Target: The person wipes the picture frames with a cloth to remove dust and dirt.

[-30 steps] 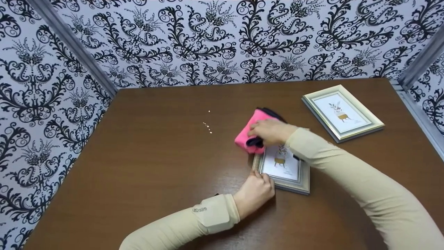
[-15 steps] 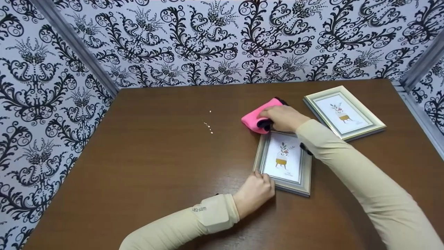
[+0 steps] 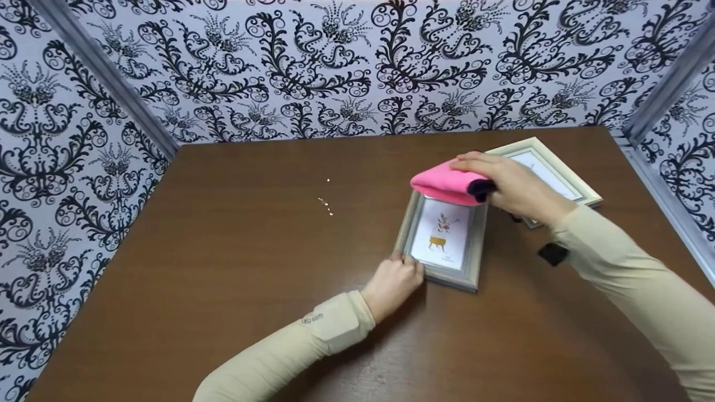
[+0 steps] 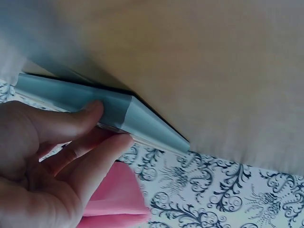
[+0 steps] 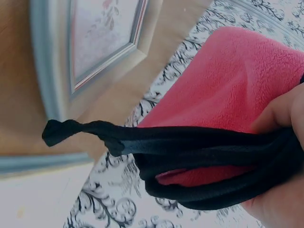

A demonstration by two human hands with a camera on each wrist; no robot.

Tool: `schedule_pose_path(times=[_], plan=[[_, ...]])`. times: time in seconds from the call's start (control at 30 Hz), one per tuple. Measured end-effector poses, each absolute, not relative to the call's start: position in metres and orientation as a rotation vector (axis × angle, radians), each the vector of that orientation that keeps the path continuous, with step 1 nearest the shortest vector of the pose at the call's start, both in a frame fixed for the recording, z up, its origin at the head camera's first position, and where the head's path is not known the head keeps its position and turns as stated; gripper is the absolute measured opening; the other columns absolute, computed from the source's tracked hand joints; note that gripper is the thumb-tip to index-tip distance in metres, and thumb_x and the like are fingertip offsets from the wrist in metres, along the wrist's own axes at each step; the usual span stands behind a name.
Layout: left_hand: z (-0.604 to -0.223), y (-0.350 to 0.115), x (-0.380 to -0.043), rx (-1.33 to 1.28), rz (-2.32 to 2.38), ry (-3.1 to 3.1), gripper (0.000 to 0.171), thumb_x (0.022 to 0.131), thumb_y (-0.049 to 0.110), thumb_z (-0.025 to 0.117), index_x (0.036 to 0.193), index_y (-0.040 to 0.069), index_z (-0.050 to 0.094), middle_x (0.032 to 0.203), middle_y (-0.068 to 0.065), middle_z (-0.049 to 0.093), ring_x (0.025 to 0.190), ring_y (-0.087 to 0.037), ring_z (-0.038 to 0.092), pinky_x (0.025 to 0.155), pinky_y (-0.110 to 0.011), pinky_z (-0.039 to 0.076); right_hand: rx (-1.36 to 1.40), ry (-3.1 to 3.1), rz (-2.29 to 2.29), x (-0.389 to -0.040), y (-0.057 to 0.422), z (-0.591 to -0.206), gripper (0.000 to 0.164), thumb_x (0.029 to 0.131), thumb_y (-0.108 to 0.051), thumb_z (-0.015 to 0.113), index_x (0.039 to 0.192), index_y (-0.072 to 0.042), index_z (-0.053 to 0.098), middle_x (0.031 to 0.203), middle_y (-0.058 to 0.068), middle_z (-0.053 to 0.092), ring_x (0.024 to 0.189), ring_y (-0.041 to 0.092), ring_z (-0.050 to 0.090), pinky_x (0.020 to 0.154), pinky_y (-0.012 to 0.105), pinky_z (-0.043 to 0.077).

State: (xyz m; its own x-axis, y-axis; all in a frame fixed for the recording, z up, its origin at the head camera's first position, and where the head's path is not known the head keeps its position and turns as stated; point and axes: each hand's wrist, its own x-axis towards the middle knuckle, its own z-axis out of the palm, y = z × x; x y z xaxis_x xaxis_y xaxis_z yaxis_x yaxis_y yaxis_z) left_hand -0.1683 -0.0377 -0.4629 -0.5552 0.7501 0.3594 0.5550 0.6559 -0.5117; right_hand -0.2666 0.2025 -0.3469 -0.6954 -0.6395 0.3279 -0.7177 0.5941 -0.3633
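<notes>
A picture frame [image 3: 438, 231] with a plant-in-pot print lies on the brown table. My left hand [image 3: 392, 285] holds its near left corner; the left wrist view shows the thumb [image 4: 88, 116] against the frame's side edge [image 4: 116, 107] and fingertips at its face. My right hand [image 3: 516, 184] grips a folded pink cloth [image 3: 444, 181] with a dark border. The cloth hides the frame's far end in the head view. In the right wrist view, the cloth [image 5: 223, 85] appears raised apart from the frame [image 5: 59, 90], its black edging [image 5: 199, 147] hanging in folds.
A second similar frame [image 3: 558, 167] lies at the back right, partly hidden by my right hand. Several small white specks [image 3: 327, 206] lie on the table [image 3: 234, 251] left of centre. Patterned panels [image 3: 346, 67] stand at the back and sides.
My right hand and the cloth have moved away over the frame's far end, then right and up, uncovering more of the print. The left hand keeps hold of the corner. The head view has shifted slightly.
</notes>
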Motion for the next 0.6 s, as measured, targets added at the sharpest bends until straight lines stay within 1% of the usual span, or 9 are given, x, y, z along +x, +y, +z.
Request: schedule_pose_path(times=[0.13,0.2,0.3,0.37,0.5,0.6], plan=[[-0.462,-0.033,-0.187,-0.944,0.459,-2.349,0.01,0.082,0.005,0.064,0.081,0.012,0.07,0.069,-0.002,0.062,0.058,-0.011,0.057,0.047,-0.022,0.05,1.106,-2.591,0.701,-0.258,0.218,-0.336,0.054,0.076,0.019,0.059,0.127,0.001,0.059,0.132,0.019,0.055,0.122,0.042,0.049,0.102,0.055,0.036],[-0.46,-0.03,-0.196,-0.913,0.463,-2.375,0.011,0.082,0.004,0.064,0.081,0.012,0.072,0.068,-0.001,0.062,0.056,-0.01,0.057,0.048,-0.023,0.05,1.08,-2.586,0.694,-0.255,0.224,-0.332,0.052,0.077,0.02,0.056,0.125,0.001,0.06,0.132,0.018,0.056,0.122,0.041,0.049,0.102,0.054,0.036],[-0.458,-0.025,-0.212,-0.871,0.448,-2.408,0.012,0.082,0.003,0.064,0.081,0.011,0.073,0.067,-0.001,0.063,0.056,-0.01,0.057,0.048,-0.023,0.05,1.05,-2.592,0.697,-0.25,0.233,-0.329,0.05,0.078,0.018,0.058,0.125,0.001,0.06,0.131,0.018,0.056,0.122,0.041,0.048,0.101,0.055,0.037],[-0.457,-0.023,-0.223,-0.845,0.422,-2.427,0.014,0.081,0.002,0.064,0.078,0.012,0.073,0.065,-0.001,0.063,0.056,-0.01,0.058,0.048,-0.024,0.051,1.039,-2.586,0.7,-0.247,0.238,-0.33,0.049,0.079,0.017,0.059,0.125,0.001,0.06,0.13,0.019,0.057,0.121,0.041,0.049,0.099,0.057,0.038],[-0.453,-0.022,-0.246,-0.807,0.324,-2.481,0.017,0.081,0.001,0.064,0.071,0.013,0.071,0.065,0.0,0.064,0.057,-0.011,0.061,0.049,-0.025,0.052,1.037,-2.577,0.701,-0.241,0.242,-0.334,0.054,0.076,0.02,0.058,0.127,0.002,0.06,0.127,0.019,0.059,0.119,0.04,0.051,0.099,0.055,0.039],[-0.45,-0.023,-0.262,-0.783,0.275,-2.542,0.019,0.083,0.002,0.062,0.072,0.013,0.071,0.068,-0.001,0.065,0.06,-0.013,0.064,0.05,-0.027,0.053,1.043,-2.566,0.721,-0.238,0.242,-0.339,0.057,0.072,0.023,0.057,0.125,0.003,0.06,0.124,0.02,0.06,0.118,0.041,0.052,0.099,0.054,0.039]])
